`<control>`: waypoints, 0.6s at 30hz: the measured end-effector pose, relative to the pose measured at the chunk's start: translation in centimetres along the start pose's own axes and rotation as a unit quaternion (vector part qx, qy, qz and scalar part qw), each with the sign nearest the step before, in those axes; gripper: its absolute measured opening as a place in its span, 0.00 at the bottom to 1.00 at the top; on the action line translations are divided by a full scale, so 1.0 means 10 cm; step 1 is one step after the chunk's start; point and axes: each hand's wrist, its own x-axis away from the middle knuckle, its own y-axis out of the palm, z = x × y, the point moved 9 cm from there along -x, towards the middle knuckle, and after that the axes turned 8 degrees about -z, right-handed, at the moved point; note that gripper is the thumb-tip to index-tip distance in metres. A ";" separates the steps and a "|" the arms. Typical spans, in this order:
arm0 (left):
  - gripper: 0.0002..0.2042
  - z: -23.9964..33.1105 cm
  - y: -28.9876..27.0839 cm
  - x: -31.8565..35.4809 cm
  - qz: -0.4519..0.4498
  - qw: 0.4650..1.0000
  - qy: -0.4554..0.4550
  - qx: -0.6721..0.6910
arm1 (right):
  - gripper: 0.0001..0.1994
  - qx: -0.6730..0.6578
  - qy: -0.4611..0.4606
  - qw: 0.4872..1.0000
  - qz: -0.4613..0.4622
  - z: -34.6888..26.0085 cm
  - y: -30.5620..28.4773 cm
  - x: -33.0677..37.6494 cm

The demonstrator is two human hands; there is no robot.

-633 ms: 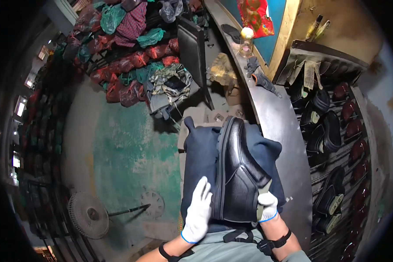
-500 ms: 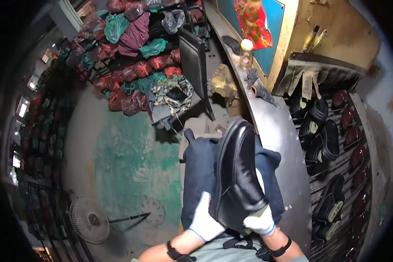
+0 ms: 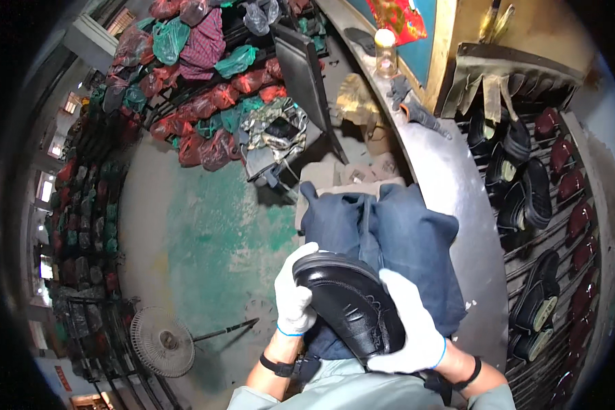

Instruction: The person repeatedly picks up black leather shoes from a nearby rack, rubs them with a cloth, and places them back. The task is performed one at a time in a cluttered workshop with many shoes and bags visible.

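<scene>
A shiny black leather shoe point(image 3: 352, 304) is held between my two hands, its upper with stitching facing up. My left hand point(image 3: 294, 294), in a white glove, grips the end of the shoe at the left, fingers curled at the sole's edge. The other end is clasped by my right hand point(image 3: 415, 328), also white-gloved, with its thumb along the lower edge. Dark blue cloth point(image 3: 389, 232) spreads beneath and beyond the shoe. My palms and the underside of the shoe are hidden.
A metal-topped bench point(image 3: 471, 225) runs along the right, with a dark glove point(image 3: 424, 117) and a plastic bottle point(image 3: 385, 55) on it. Black shoes point(image 3: 534, 195) stand on a rack further right. A fan point(image 3: 162, 341) is at lower left; bagged items point(image 3: 212, 102) fill shelves behind.
The shoe has turned from standing lengthwise to lying more across, and come nearer to me. My left hand has moved up to its end; my right hand now clasps its right side.
</scene>
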 end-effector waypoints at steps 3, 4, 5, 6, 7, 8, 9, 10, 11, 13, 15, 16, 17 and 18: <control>0.55 0.34 -0.04 -0.03 -0.003 0.996 0.048 -0.074 | 0.62 0.009 0.000 1.000 -0.005 0.04 0.08 -0.59; 0.47 0.42 -0.01 -0.06 -0.024 0.985 0.040 -0.165 | 0.62 0.068 -0.042 0.996 -0.041 -0.05 0.21 -0.70; 0.40 0.49 0.03 -0.13 -0.047 0.967 0.035 -0.250 | 0.61 0.133 -0.083 0.985 -0.077 -0.11 0.31 -0.76; 0.27 0.55 0.10 -0.24 -0.088 0.954 0.031 -0.287 | 0.62 0.160 -0.085 0.981 -0.076 -0.08 0.35 -0.71; 0.18 0.60 0.10 -0.22 -0.097 0.950 0.064 -0.290 | 0.66 0.171 -0.056 0.977 -0.114 -0.09 0.38 -0.69; 0.14 0.63 0.03 -0.17 -0.074 0.944 0.068 -0.315 | 0.68 0.163 -0.040 0.977 -0.128 -0.07 0.44 -0.58; 0.10 0.64 -0.02 -0.12 -0.058 0.940 0.072 -0.328 | 0.70 0.162 -0.014 0.977 -0.138 -0.02 0.53 -0.41; 0.08 0.60 -0.12 -0.07 0.003 0.940 0.032 -0.339 | 0.74 0.101 0.005 0.985 -0.138 0.05 0.57 -0.26; 0.07 0.56 -0.23 -0.04 0.063 0.934 -0.006 -0.352 | 0.75 0.152 0.049 0.972 -0.173 0.08 0.67 -0.13; 0.08 0.48 -0.24 -0.12 0.045 0.938 0.009 -0.343 | 0.72 0.120 0.091 0.976 -0.158 0.13 0.66 0.03; 0.09 0.42 0.06 -0.36 0.014 0.944 0.016 -0.328 | 0.68 0.070 0.105 0.990 -0.070 0.18 0.50 0.16; 0.09 0.48 0.28 -0.48 0.006 0.938 0.021 -0.346 | 0.67 0.030 0.161 0.982 -0.092 0.20 0.38 0.20; 0.14 0.54 0.53 -0.62 -0.038 0.930 0.025 -0.364 | 0.67 -0.005 0.130 0.991 -0.032 0.15 0.21 0.27; 0.16 0.63 0.85 -0.74 -0.094 0.931 0.085 -0.342 | 0.67 -0.039 0.097 0.994 0.026 0.10 0.04 0.41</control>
